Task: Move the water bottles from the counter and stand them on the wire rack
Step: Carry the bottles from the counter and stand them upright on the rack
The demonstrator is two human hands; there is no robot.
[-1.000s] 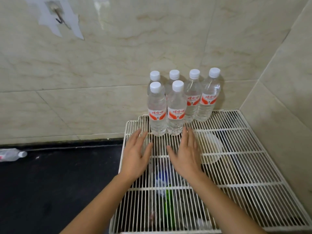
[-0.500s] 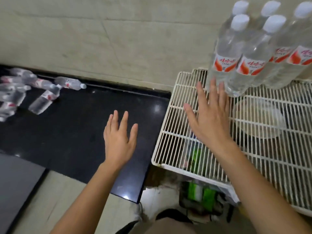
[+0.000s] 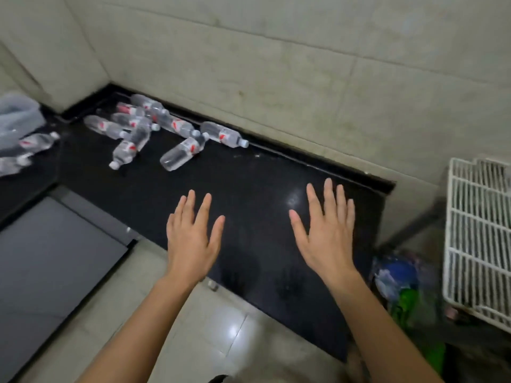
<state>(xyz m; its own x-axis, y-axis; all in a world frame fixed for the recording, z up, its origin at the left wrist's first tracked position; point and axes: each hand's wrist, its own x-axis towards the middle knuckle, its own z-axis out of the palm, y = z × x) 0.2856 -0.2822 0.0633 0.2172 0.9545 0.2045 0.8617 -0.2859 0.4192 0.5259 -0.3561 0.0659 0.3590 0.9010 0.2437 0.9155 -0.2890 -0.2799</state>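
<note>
Several clear water bottles with red-and-white labels lie on their sides on the black counter [image 3: 249,183], clustered at its far left by the wall; the nearest are one bottle [image 3: 182,153] and another [image 3: 224,134] against the wall. My left hand [image 3: 193,233] and my right hand [image 3: 326,230] hover flat over the counter's right half, fingers spread, holding nothing, well short of the bottles. Only the left edge of the white wire rack [image 3: 481,239] shows at the right border; the bottles standing on it are out of frame.
A clear plastic bag [image 3: 16,120] with more bottles sits at the far left. Tiled walls close off the back and the left corner. Below the rack lie a blue and green clutter [image 3: 403,286]. A grey panel [image 3: 49,258] and pale floor tiles lie below the counter.
The view has swung left from the rack to the counter. Both hands left the rack and now hover over the counter; the lying bottles have come into view.
</note>
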